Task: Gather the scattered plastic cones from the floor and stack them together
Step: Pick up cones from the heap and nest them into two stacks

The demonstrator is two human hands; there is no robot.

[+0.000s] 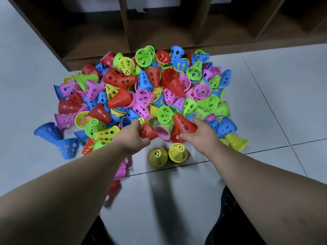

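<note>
**A:** What is the left hand (134, 137) doing?

**B:** It is curling its fingers round a red cone (148, 132) at the near edge of the heap of cones (141, 89). Two blue cones (68, 147) are lying on the floor (265, 103), well left of that grip.

**A:** And between the grips?

**B:** A pink cone (162, 133) is lying there, mouth facing the camera. Nearer the person, two yellow cones (158, 157) are standing side by side.

**A:** And the right hand (197, 135)?

**B:** It is gripping a second red cone (184, 123), tip pointing towards the heap. A lone yellow cone (236, 142) is lying right of that grip.
</note>
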